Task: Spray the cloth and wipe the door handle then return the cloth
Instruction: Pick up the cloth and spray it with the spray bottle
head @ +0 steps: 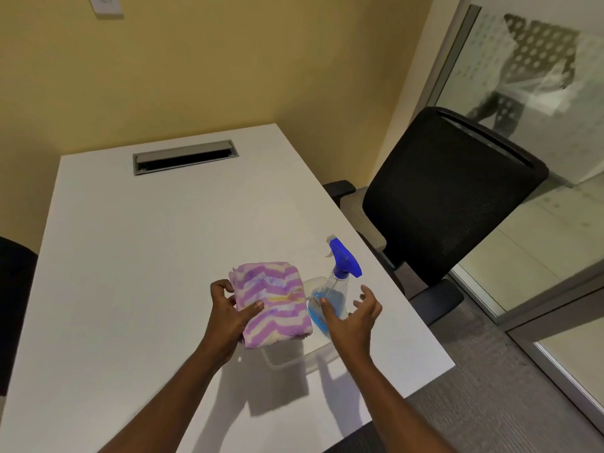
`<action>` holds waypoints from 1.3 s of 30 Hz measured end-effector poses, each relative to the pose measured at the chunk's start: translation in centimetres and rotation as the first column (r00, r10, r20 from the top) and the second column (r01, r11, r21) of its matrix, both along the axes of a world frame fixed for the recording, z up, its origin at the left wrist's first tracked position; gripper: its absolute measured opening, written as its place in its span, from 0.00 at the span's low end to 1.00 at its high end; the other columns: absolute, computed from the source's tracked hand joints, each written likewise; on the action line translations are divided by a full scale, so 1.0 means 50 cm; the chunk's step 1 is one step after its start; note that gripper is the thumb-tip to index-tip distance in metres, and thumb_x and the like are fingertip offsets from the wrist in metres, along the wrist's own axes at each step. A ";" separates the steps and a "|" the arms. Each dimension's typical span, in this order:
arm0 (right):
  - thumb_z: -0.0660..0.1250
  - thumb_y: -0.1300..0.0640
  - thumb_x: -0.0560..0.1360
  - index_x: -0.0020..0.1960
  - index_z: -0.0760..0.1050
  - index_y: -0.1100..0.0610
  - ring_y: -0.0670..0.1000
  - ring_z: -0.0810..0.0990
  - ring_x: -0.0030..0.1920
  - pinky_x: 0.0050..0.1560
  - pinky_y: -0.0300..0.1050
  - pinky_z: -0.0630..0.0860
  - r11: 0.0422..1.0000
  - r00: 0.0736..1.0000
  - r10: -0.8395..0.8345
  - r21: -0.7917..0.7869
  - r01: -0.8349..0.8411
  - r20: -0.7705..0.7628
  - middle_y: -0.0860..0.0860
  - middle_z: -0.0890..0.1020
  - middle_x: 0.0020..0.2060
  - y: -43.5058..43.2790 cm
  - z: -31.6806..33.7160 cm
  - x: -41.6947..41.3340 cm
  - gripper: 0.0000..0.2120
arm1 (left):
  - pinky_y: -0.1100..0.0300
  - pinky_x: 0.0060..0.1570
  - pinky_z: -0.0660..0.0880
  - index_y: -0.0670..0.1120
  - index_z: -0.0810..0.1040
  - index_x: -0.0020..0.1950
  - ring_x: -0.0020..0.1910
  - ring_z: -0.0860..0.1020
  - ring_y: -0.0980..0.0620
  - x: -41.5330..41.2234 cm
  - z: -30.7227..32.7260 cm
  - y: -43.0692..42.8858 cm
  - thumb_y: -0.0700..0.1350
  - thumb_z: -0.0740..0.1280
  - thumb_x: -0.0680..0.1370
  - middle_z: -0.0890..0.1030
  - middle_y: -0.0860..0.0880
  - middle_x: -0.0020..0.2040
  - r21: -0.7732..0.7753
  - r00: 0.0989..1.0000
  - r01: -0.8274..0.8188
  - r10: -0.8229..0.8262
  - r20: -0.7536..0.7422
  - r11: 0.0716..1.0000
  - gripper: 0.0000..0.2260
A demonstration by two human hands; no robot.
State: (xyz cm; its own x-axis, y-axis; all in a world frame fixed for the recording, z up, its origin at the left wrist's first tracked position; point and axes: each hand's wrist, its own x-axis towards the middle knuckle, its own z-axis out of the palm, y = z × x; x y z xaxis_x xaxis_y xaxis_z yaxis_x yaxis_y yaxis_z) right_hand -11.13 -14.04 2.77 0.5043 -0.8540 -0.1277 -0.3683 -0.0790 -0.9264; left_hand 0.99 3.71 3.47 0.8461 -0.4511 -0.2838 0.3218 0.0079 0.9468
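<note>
A folded cloth with purple, white and yellow zigzag stripes is held above the table by my left hand, thumb on top and fingers under its left edge. Just to its right stands a clear spray bottle with blue liquid and a blue trigger head, inside a clear plastic tray. My right hand hovers open in front of the bottle, fingers spread around its lower body without a firm grip. No door handle is in view.
The white table has a grey cable slot at its far end. A black mesh office chair stands at the table's right side. A frosted glass partition runs along the right, and a yellow wall lies behind.
</note>
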 end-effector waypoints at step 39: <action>0.71 0.46 0.68 0.52 0.70 0.48 0.50 0.85 0.43 0.48 0.46 0.81 0.691 0.673 0.719 -0.079 -0.718 0.172 0.49 0.83 0.40 -0.136 0.246 0.070 0.17 | 0.48 0.56 0.80 0.58 0.72 0.68 0.62 0.78 0.47 0.011 0.042 0.008 0.37 0.81 0.61 0.74 0.50 0.68 -0.015 0.987 0.159 -0.159 0.021 0.987 0.39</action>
State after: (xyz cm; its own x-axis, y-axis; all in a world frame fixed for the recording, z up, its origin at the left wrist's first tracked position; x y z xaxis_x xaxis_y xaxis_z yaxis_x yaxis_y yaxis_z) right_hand -7.61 -20.86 15.05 0.9754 -0.2186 0.0284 -0.0288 -0.2542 -0.9667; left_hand 1.54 4.11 5.58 0.7686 -0.5848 -0.2595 0.3019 -0.0262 0.9530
